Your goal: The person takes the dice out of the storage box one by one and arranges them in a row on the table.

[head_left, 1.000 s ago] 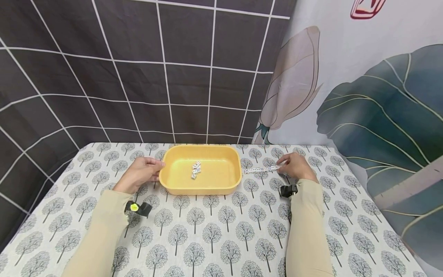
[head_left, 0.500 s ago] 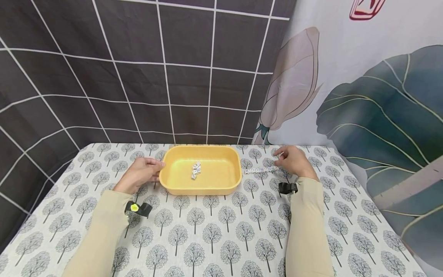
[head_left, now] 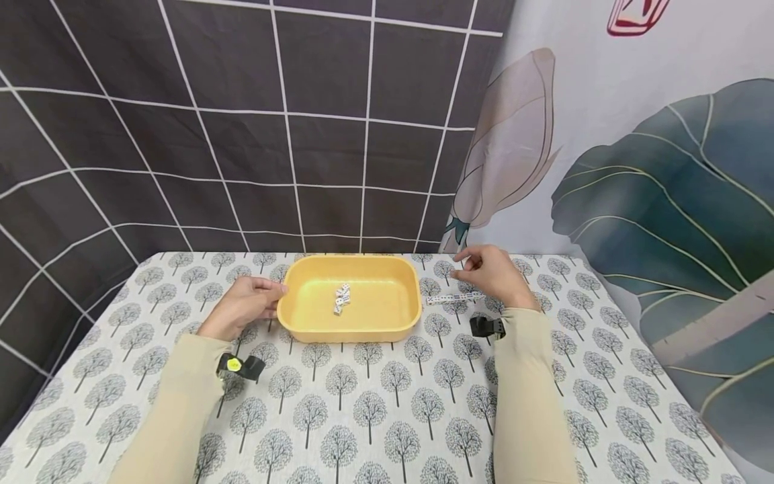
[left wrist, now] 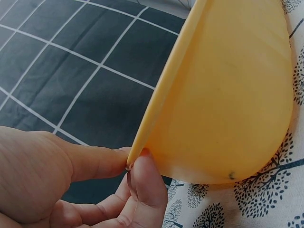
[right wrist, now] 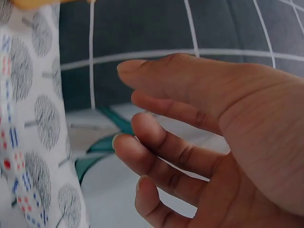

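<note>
My left hand pinches the left rim of a yellow plastic basin. In the left wrist view, thumb and index finger meet on the rim. Several white dice lie in a loose cluster on the basin's floor, left of its middle. To the right of the basin, more dice form a straight row on the cloth, with red and blue spots visible in the right wrist view. My right hand hovers above and behind the row's right end, fingers loosely bent and apart from the thumb, holding nothing.
A white cloth with grey trees covers the table. Directly behind it hangs a dark curtain with a white grid. At the right a pale curtain carries a flower and large leaves. Each wrist wears a small black camera.
My right hand has left the right end of the dice row, rising and moving back and left. The left hand and the basin have stayed in place.
</note>
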`<action>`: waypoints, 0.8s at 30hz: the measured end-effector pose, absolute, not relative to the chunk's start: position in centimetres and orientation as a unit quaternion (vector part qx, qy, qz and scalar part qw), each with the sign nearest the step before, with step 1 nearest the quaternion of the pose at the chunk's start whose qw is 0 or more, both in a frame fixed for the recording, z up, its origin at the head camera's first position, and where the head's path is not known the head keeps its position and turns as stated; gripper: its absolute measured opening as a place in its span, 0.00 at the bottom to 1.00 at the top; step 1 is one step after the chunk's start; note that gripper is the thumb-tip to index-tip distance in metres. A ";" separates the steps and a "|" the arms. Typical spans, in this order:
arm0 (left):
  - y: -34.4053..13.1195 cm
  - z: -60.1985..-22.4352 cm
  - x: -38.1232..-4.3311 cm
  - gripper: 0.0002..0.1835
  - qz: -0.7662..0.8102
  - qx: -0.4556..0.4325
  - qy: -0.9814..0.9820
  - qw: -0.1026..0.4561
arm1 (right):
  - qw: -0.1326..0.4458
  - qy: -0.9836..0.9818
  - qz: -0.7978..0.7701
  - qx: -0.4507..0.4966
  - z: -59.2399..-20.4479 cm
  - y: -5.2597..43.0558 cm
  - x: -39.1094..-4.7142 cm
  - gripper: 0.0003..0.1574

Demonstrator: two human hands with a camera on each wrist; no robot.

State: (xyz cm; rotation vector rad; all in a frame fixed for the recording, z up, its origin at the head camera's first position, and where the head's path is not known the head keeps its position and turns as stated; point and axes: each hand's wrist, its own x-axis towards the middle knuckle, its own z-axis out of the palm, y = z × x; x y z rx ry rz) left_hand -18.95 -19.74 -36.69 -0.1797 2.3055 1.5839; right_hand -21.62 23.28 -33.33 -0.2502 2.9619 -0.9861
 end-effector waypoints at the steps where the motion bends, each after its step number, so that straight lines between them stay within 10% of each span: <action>1: -19.7 -36.7 -18.9 0.20 0.557 -0.063 0.811 0.168 | 0.002 0.944 -0.318 -0.085 -33.3 22.9 -21.7 0.18; 24: -19.8 -36.6 -18.9 0.19 0.555 -0.058 0.813 0.167 | -0.018 0.934 -0.329 -0.136 -33.0 17.4 -21.8 0.21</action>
